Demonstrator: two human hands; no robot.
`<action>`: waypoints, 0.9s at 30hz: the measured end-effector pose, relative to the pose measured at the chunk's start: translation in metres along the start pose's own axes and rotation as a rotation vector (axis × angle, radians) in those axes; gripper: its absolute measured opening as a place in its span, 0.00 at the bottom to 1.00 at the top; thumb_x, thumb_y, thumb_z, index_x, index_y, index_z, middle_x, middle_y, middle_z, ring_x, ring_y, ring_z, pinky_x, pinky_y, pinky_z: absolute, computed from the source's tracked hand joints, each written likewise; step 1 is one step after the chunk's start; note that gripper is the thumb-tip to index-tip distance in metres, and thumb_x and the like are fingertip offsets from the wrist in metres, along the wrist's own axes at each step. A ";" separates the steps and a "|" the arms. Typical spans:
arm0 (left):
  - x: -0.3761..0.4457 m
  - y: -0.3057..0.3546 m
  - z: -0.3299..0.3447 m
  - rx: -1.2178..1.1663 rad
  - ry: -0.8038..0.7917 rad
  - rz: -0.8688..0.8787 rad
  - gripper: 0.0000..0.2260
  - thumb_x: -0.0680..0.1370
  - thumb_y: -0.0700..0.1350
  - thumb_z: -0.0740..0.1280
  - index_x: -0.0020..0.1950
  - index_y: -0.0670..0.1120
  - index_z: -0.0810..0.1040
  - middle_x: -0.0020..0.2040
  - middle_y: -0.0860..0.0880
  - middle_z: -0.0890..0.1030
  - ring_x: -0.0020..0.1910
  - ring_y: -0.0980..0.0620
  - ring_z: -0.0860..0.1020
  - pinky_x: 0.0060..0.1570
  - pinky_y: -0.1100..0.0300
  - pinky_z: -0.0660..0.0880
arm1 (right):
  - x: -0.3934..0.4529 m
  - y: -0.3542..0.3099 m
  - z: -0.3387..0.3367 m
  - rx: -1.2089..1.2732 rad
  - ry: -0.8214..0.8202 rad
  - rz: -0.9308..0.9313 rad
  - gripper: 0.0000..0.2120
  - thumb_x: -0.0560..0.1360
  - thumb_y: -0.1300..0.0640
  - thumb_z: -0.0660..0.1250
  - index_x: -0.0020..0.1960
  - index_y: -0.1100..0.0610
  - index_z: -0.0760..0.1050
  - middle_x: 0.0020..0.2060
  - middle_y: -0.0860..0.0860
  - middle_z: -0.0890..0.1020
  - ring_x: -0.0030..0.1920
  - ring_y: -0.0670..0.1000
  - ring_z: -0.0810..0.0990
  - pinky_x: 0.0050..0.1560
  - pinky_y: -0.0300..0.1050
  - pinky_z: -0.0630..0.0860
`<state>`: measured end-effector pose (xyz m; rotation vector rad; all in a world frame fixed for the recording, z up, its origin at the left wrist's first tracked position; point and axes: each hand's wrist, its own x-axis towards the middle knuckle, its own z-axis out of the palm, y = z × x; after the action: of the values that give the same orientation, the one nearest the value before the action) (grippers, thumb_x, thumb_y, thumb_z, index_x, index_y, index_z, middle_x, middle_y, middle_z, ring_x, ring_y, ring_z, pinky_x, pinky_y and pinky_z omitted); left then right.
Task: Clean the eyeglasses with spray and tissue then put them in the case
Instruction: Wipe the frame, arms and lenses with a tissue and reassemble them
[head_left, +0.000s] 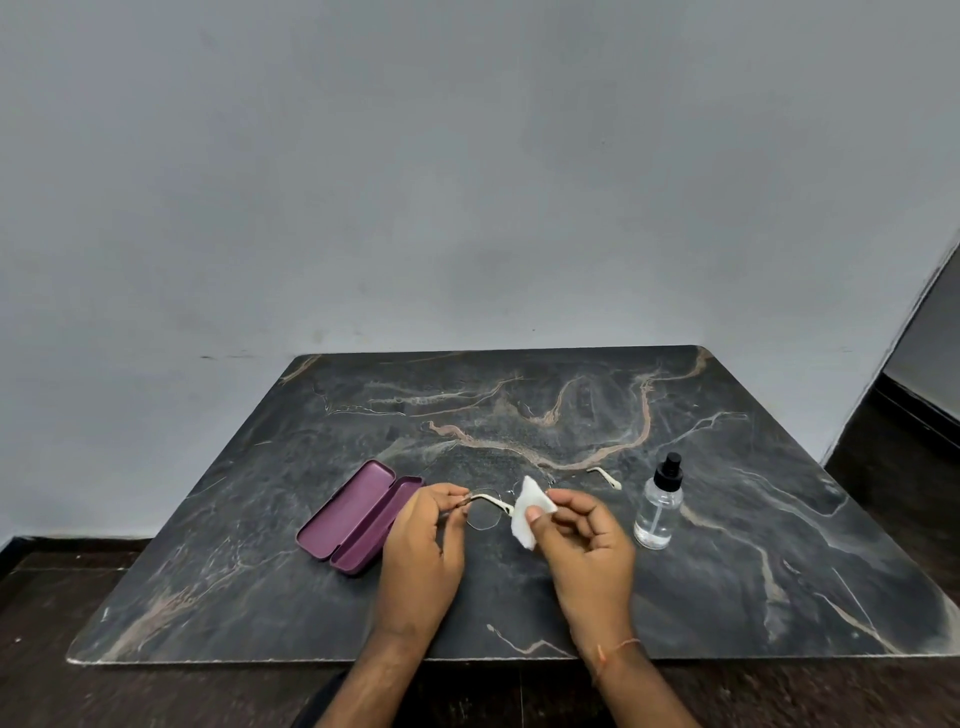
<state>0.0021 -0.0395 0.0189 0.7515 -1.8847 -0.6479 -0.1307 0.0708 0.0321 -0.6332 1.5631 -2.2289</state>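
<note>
Thin-rimmed eyeglasses (485, 512) with pale temples are held just above the dark marble table (519, 395). My left hand (423, 540) pinches the left temple near its hinge. My right hand (582, 540) holds a folded white tissue (531, 512) pressed over the right lens, which the tissue hides. The other temple (605, 477) sticks out to the right. A purple glasses case (358, 517) lies open to the left of my left hand. A clear spray bottle (660, 506) with a black nozzle stands upright to the right of my right hand.
The table is set against a grey wall (467, 182), and dark floor (893, 457) shows on the right and in front. A thin orange thread circles my right wrist (615, 648).
</note>
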 end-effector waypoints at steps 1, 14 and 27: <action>0.000 0.001 0.000 0.014 -0.014 0.013 0.08 0.82 0.37 0.73 0.56 0.48 0.82 0.57 0.60 0.84 0.59 0.57 0.83 0.58 0.54 0.82 | -0.001 0.002 0.003 -0.087 0.002 -0.069 0.13 0.72 0.66 0.80 0.49 0.50 0.86 0.39 0.47 0.88 0.38 0.43 0.83 0.43 0.34 0.80; -0.003 0.008 -0.005 0.046 -0.106 0.072 0.10 0.82 0.34 0.72 0.54 0.50 0.82 0.52 0.62 0.82 0.54 0.60 0.82 0.54 0.67 0.76 | -0.007 0.012 0.009 -0.785 -0.196 -0.477 0.10 0.76 0.44 0.72 0.57 0.38 0.82 0.40 0.42 0.79 0.39 0.40 0.79 0.41 0.30 0.74; -0.004 0.008 -0.004 0.067 -0.127 0.076 0.08 0.82 0.35 0.72 0.53 0.49 0.82 0.52 0.60 0.82 0.53 0.59 0.82 0.53 0.63 0.78 | -0.005 0.010 0.006 -0.635 -0.249 -0.403 0.15 0.76 0.51 0.78 0.60 0.40 0.83 0.46 0.41 0.84 0.45 0.39 0.83 0.47 0.34 0.79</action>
<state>0.0053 -0.0317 0.0234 0.6918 -2.0494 -0.5990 -0.1228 0.0652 0.0239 -1.4506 2.1526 -1.7601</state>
